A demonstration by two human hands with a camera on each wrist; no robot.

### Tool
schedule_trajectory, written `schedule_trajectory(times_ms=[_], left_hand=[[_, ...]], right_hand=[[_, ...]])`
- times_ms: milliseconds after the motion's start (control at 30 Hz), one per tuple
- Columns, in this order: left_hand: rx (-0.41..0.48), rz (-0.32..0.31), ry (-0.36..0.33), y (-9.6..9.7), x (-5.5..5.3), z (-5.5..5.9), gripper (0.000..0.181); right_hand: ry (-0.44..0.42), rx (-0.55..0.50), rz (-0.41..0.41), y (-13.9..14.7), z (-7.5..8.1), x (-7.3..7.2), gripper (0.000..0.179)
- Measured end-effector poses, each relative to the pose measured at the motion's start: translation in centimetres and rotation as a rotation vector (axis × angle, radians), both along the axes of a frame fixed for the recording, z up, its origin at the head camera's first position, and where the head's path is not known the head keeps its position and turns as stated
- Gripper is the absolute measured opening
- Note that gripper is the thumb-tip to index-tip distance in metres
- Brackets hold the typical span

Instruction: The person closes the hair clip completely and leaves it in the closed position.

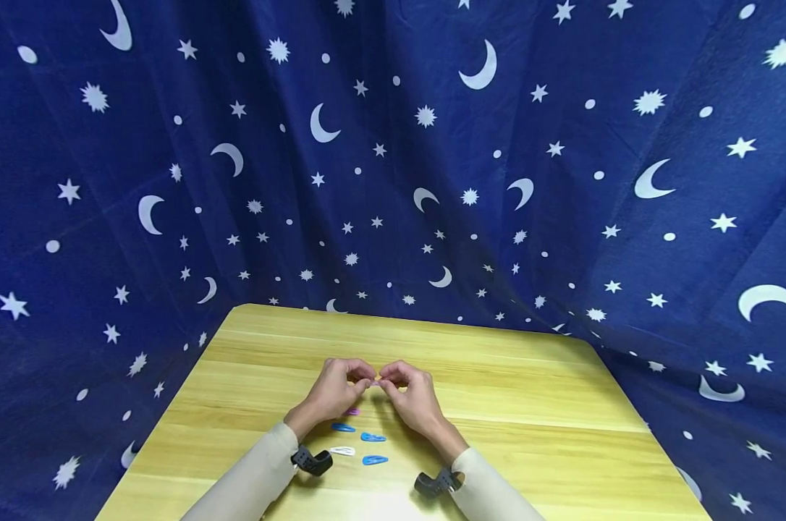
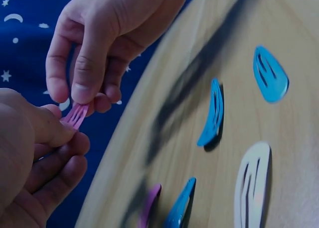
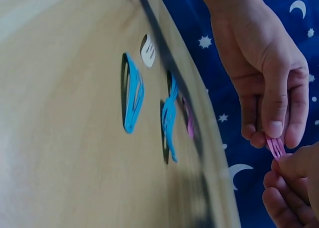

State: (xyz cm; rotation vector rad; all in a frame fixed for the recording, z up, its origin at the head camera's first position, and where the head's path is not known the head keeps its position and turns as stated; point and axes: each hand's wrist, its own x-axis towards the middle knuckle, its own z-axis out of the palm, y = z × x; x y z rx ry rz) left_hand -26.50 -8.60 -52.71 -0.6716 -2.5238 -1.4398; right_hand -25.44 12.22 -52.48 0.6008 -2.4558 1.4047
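Note:
Between the two hands, above the wooden table (image 1: 510, 405), is a small pink snap hair clip (image 2: 76, 116). My left hand (image 1: 334, 389) pinches one end of it between thumb and finger. The other end is pinched the same way by my right hand (image 1: 414, 396). Fingertips cover both ends of the clip, leaving its slotted middle showing in the wrist views. On the table close to the left forearm lie another pink clip (image 1: 352, 412), a white clip (image 1: 342, 451) and three blue clips, one of them (image 1: 375, 459) nearest the table's front.
A dark blue curtain (image 1: 393, 181) with white moons and stars hangs behind and beside the table. Black wrist camera mounts (image 1: 311, 461) sit on both forearms, over light sleeves (image 1: 250, 470). The table's far edge lies beyond the hands.

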Motion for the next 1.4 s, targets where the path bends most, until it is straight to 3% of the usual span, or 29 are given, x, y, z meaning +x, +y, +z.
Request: schedule_trajectory(times_ms=[433,700,1000,1200,1400], left_hand=[[0.035,-0.050,-0.019,0.2,1.5,1.5,0.013],[0.094,-0.089,-0.079,0.4,2.3,2.7,0.012],[0.135,-0.150,-0.143,0.5,2.4,2.6,0.009],[0.155,-0.177,-0.182,0.5,2.3,2.4,0.006],[0.185,-0.202,-0.219,0.5,2.3,2.3,0.006]], right_hand=[[0.012,-0.033,0.030,0.6,1.6,2.0,0.006],[-0.008,-0.072,0.053,1.2,2.3,2.6,0.012],[-0.039,-0.069,0.074,1.8,2.7,3.1,0.024],[-0.029,-0.071,0.106,2.2,2.7,3.1,0.026],[-0.074,-0.079,0.128,2.6,2.7,3.1,0.024]])
